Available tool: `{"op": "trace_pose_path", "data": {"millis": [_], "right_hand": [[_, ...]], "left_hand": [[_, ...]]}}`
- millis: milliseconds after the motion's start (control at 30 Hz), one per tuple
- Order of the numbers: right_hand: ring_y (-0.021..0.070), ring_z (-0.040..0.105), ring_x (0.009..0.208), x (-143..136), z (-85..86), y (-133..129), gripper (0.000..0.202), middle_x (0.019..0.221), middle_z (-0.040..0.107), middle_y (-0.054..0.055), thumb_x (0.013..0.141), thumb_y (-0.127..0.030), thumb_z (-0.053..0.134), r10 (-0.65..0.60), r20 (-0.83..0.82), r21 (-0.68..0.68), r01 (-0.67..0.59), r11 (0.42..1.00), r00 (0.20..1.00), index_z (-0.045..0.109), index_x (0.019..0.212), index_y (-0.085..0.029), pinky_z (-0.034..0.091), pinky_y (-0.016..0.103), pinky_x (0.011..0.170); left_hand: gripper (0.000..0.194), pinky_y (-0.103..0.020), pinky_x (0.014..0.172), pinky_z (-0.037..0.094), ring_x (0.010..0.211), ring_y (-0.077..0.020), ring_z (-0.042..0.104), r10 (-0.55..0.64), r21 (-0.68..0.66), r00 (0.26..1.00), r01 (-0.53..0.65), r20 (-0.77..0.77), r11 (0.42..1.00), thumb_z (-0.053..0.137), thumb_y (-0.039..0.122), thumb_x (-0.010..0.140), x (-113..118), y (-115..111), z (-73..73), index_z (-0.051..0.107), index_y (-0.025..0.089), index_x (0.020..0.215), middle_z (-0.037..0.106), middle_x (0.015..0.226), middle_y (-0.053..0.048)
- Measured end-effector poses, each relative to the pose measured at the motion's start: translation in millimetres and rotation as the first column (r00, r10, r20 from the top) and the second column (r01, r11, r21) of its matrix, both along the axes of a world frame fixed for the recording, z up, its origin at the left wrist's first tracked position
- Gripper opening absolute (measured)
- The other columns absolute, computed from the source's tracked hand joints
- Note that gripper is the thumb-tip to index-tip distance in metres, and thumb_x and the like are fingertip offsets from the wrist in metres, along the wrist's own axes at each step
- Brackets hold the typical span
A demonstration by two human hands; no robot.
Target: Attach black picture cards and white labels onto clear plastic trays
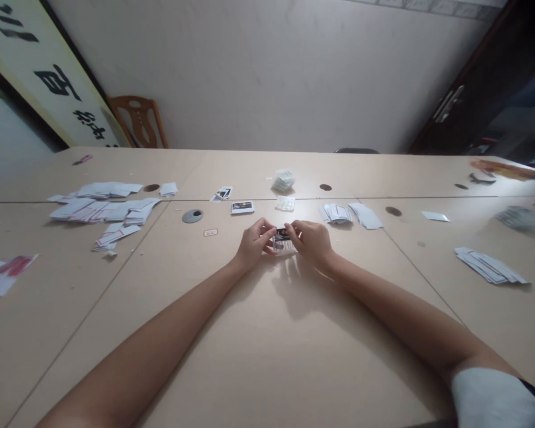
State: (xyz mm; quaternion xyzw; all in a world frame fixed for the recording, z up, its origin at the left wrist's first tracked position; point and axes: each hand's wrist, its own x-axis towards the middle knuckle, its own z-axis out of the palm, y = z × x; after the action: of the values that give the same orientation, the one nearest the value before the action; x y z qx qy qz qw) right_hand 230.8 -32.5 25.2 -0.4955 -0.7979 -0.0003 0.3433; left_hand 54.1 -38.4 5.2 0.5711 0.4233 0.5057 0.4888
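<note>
1. Two bare hands, left hand [252, 244] and right hand [311, 242], pinch opposite edges of one small dark-and-white printed card [282, 235].
2. Handling judged unfinished: card not yet released.
3. Beyond the left hand, untouched: white-edged, dark-topped card stack [242, 207].
4. Beyond the right: fanned white cards [336, 214]; whether completed, cannot tell.

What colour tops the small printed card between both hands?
Mostly black; the printed card shows in the head view.

a small card [283, 239], dark-topped, pale below, is held by its sides.
</note>
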Motion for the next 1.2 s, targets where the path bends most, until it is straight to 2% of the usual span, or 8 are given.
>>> {"op": "trace_pose_path", "data": {"millis": [100,200,367,500,667,933,1200], "right_hand": [[0.0124,0.05,0.052,2.6,-1.8,1.2,0.043,0.058,0.062,0.003,0.095,-0.044,0.049,-0.026,-0.031,-0.014,0.025,1.0,0.999,0.058,0.061,-0.018,0.027,0.026,0.054],[0.0122,0.052,0.053,4.5,-5.9,1.4,0.041,0.059,0.062,0.001,0.09,-0.049,0.056,-0.005,-0.18,-0.071,-0.008,0.997,0.984,0.058,0.062,-0.019,0.032,0.025,0.055],[0.0131,0.055,0.053,3.2,-12.1,2.1,0.033,0.058,0.062,0.0,0.089,-0.042,0.058,0.045,-0.435,-0.121,-0.107,0.987,0.899,0.057,0.064,-0.019,0.037,0.024,0.054],[0.0139,0.055,0.051,1.8,-13.4,3.0,0.03,0.057,0.061,0.0,0.087,-0.038,0.057,0.022,-0.532,-0.164,-0.129,0.978,0.847,0.057,0.064,-0.019,0.039,0.025,0.053],[0.0144,0.055,0.051,3.1,-14.1,4.6,0.029,0.057,0.062,0.0,0.086,-0.039,0.056,0.01,-0.513,-0.179,-0.118,0.977,0.858,0.057,0.065,-0.02,0.04,0.025,0.054],[0.0142,0.054,0.053,6.3,-18.1,10.5,0.029,0.057,0.061,0.0,0.088,-0.038,0.055,0.001,-0.389,-0.116,-0.05,0.992,0.921,0.058,0.066,-0.02,0.037,0.025,0.056],[0.0143,0.054,0.056,7.5,-19.0,10.9,0.028,0.064,0.064,0.0,0.092,-0.037,0.052,-0.035,-0.227,-0.102,0.012,0.995,0.973,0.06,0.071,-0.02,0.033,0.025,0.057]], "left_hand": [[0.038,-0.025,0.047,0.058,0.056,-0.0115,0.063,0.004,-0.012,1.0,-0.004,0.011,1.0,0.07,0.05,0.077,-0.6,0.7,0.9,0.051,0.017,0.082,0.062,0.075,0.0],[0.04,-0.026,0.05,0.06,0.057,-0.0111,0.063,0.001,-0.025,0.999,-0.001,0.033,1.0,0.071,0.051,0.077,-1.7,1.6,0.8,0.051,0.017,0.083,0.064,0.076,-0.001],[0.041,-0.027,0.052,0.06,0.058,-0.0111,0.063,0.007,-0.032,0.999,-0.006,0.045,0.999,0.071,0.052,0.077,-2.3,2.4,0.1,0.052,0.017,0.085,0.063,0.076,-0.001],[0.041,-0.027,0.052,0.06,0.058,-0.0109,0.063,0.004,-0.03,0.998,-0.002,0.057,1.0,0.071,0.052,0.077,-2.1,3.0,0.0,0.051,0.017,0.085,0.063,0.078,-0.001],[0.042,-0.027,0.052,0.06,0.059,-0.0116,0.065,-0.001,-0.039,0.998,0.004,0.064,0.999,0.072,0.051,0.076,-2.7,3.4,1.6,0.051,0.016,0.085,0.064,0.079,-0.001],[0.041,-0.025,0.05,0.059,0.062,-0.0153,0.069,-0.018,-0.039,0.998,0.02,0.068,0.999,0.071,0.051,0.077,-3.1,4.3,0.8,0.05,0.017,0.086,0.066,0.083,-0.003],[0.042,-0.026,0.049,0.06,0.056,-0.0111,0.064,-0.012,-0.029,0.997,0.014,0.071,0.999,0.072,0.052,0.075,-2.6,4.3,0.9,0.05,0.017,0.083,0.062,0.078,0.0]]}}
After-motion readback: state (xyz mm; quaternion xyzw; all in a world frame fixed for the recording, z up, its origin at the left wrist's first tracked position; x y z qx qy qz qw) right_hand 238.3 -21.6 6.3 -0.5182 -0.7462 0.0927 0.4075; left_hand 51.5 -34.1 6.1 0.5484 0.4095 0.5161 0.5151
